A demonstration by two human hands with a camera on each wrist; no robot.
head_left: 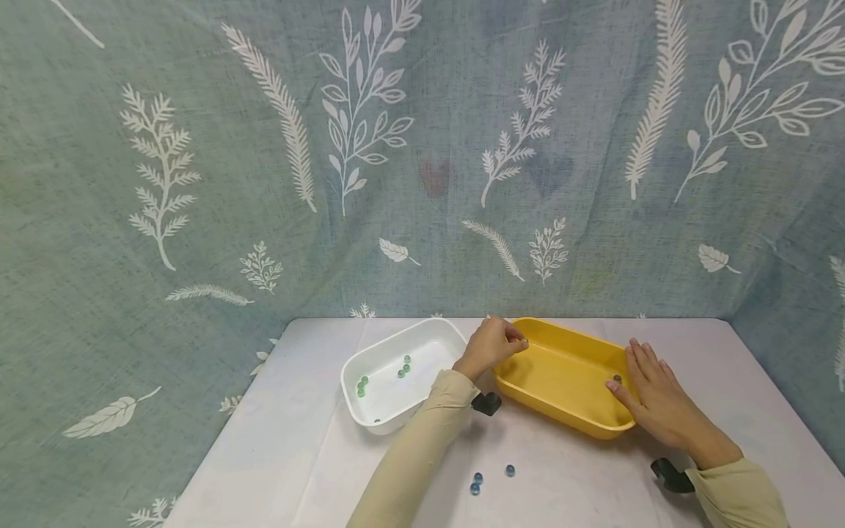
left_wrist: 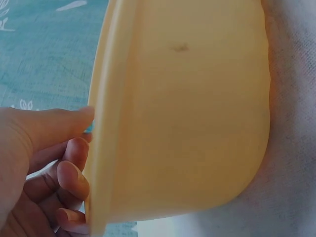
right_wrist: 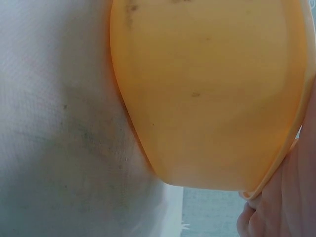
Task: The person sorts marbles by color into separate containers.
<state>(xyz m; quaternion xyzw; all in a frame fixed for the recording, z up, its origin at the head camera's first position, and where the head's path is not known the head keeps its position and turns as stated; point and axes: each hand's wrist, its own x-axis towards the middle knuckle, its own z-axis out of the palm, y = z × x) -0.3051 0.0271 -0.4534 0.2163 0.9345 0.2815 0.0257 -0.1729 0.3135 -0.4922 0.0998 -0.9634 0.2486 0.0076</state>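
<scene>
The yellow tray stands on the table between both hands. My left hand reaches over its left end, thumb and fingertips together just inside the rim, pinching a small glass marble mostly hidden by the fingers; a speck of blue shows between them in the left wrist view. Flat along the tray's right end lies my right hand, fingers straight and thumb over the rim. Near that thumb, a dark marble sits inside the tray. On the table in front are three blue marbles, one apart from the other two.
Left of the yellow tray stands a white tray with several green marbles in it. My left forearm passes in front of its right side. A patterned cloth hangs behind the white-covered table.
</scene>
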